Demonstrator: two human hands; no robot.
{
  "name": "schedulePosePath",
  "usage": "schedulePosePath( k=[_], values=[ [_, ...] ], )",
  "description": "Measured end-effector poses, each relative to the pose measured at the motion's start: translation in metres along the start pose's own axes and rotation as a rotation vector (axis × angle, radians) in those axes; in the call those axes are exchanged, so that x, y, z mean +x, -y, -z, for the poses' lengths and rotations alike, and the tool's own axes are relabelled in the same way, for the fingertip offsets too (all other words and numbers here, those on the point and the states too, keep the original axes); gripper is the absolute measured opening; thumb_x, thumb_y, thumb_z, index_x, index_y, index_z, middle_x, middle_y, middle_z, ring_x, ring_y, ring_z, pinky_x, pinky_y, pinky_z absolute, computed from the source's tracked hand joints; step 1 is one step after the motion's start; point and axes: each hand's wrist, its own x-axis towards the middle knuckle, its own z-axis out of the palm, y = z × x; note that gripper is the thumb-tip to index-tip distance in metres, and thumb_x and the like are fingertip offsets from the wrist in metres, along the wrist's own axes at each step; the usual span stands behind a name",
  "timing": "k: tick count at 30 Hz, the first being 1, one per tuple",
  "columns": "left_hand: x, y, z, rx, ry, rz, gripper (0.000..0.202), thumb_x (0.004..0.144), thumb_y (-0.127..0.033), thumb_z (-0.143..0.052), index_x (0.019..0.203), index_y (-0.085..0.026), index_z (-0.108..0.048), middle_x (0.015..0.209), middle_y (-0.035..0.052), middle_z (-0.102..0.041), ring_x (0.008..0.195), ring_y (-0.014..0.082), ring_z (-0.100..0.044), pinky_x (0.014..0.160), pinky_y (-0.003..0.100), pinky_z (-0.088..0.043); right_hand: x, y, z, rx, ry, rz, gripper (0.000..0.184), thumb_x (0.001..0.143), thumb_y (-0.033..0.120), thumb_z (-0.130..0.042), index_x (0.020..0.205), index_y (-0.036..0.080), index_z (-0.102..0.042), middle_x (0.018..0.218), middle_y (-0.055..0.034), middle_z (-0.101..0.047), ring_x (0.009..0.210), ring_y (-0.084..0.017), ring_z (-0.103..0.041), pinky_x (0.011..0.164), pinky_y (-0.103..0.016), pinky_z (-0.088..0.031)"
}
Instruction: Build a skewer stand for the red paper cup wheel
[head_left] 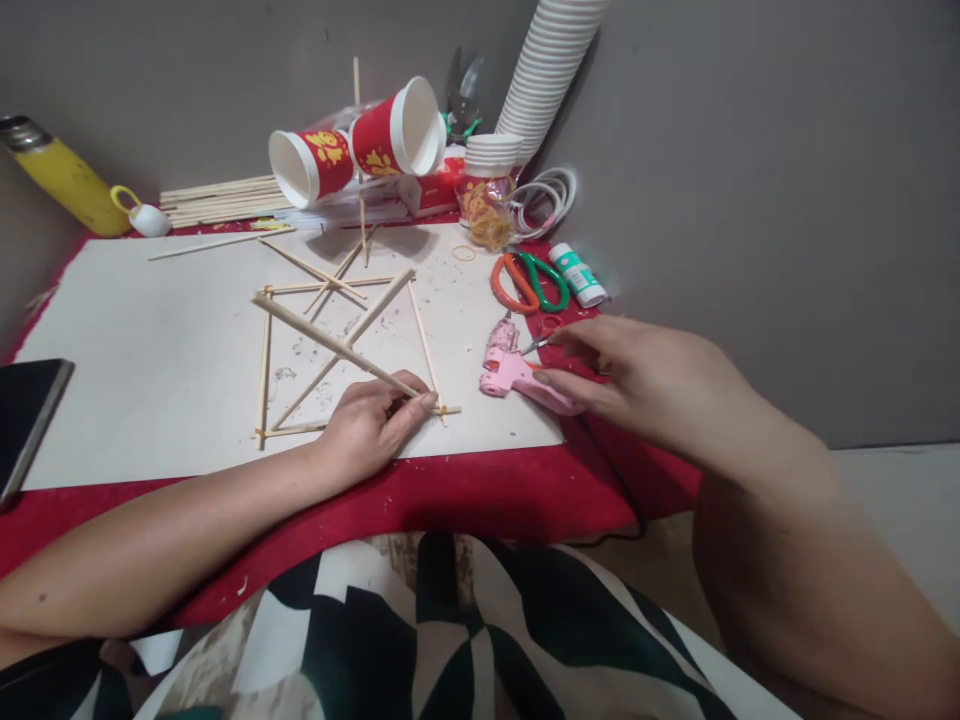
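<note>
My left hand [371, 420] is closed in a pinch on the near end of a thin wooden stick [330, 342], which slants up to the left over a square frame of sticks [264, 365] lying on a white board [150, 370]. My right hand [637, 375] rests on the handle of a pink glue gun [510, 368] that lies on the board's right edge. Its fingers are curled loosely around the handle, the thumb above it.
Orange and green scissors [529, 283] and a white glue bottle [579, 274] lie behind the gun. Red paper cups [352, 150], a bundle of sticks [221, 200], a tall stack of white cups [547, 70], a jar of rubber bands [487, 210] and a yellow bottle [64, 175] stand at the back. A dark phone [26, 415] lies far left.
</note>
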Motion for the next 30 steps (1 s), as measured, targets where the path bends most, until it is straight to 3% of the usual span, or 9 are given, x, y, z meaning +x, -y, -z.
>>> schedulePosePath(
  k=[3, 5, 8, 13, 21, 30],
  values=[
    [0.000, 0.000, 0.000, 0.003, -0.007, -0.002, 0.028, 0.097, -0.031, -0.052, 0.082, -0.015, -0.070, 0.083, 0.0039, -0.074, 0.072, 0.0117, -0.066, 0.070, 0.023, -0.051, -0.014, 0.034, -0.003, 0.084, -0.066, 0.063, 0.027, 0.096, 0.036, -0.047, 0.091, 0.020, -0.068, 0.089, -0.0084, -0.072, 0.075, -0.021, -0.065, 0.067, -0.032, -0.045],
    [0.000, 0.000, 0.000, 0.012, -0.023, -0.018, 0.027, 0.096, -0.031, -0.053, 0.083, -0.015, -0.070, 0.084, 0.0047, -0.074, 0.075, 0.0128, -0.066, 0.074, 0.024, -0.052, -0.017, 0.054, -0.015, 0.100, 0.006, 0.137, 0.026, 0.097, 0.030, -0.046, 0.089, 0.019, -0.068, 0.087, -0.0080, -0.072, 0.077, -0.020, -0.065, 0.069, -0.030, -0.044],
    [0.001, 0.001, -0.001, 0.019, -0.037, -0.065, 0.027, 0.096, -0.031, -0.053, 0.081, -0.015, -0.070, 0.083, 0.0058, -0.074, 0.078, 0.0145, -0.067, 0.077, 0.026, -0.052, -0.013, 0.070, -0.038, 0.022, 0.111, 0.130, 0.027, 0.097, 0.027, -0.046, 0.088, 0.017, -0.069, 0.087, -0.0095, -0.072, 0.079, -0.022, -0.065, 0.071, -0.031, -0.042],
    [0.002, 0.002, -0.002, -0.013, -0.047, -0.081, 0.026, 0.095, -0.028, -0.053, 0.079, -0.015, -0.069, 0.081, 0.0050, -0.074, 0.074, 0.0138, -0.067, 0.073, 0.025, -0.052, -0.008, 0.072, -0.056, -0.026, 0.176, 0.068, 0.028, 0.098, 0.026, -0.045, 0.090, 0.015, -0.069, 0.089, -0.0104, -0.072, 0.078, -0.021, -0.064, 0.075, -0.032, -0.039],
    [0.003, 0.001, -0.001, -0.131, -0.034, -0.004, 0.024, 0.094, -0.025, -0.054, 0.077, -0.014, -0.068, 0.080, 0.0043, -0.073, 0.070, 0.0120, -0.065, 0.066, 0.023, -0.051, -0.003, 0.062, -0.062, 0.133, 0.168, 0.076, 0.023, 0.095, 0.027, -0.052, 0.082, 0.016, -0.067, 0.080, -0.0075, -0.069, 0.074, -0.018, -0.061, 0.068, -0.028, -0.038],
    [0.004, 0.001, -0.001, -0.150, -0.023, -0.039, 0.024, 0.094, -0.026, -0.054, 0.077, -0.015, -0.067, 0.080, 0.0045, -0.073, 0.073, 0.0125, -0.066, 0.069, 0.022, -0.052, 0.004, 0.060, -0.058, 0.236, 0.210, 0.082, 0.020, 0.093, 0.024, -0.055, 0.080, 0.017, -0.067, 0.075, -0.0052, -0.065, 0.071, -0.016, -0.058, 0.065, -0.025, -0.038]
  ],
)
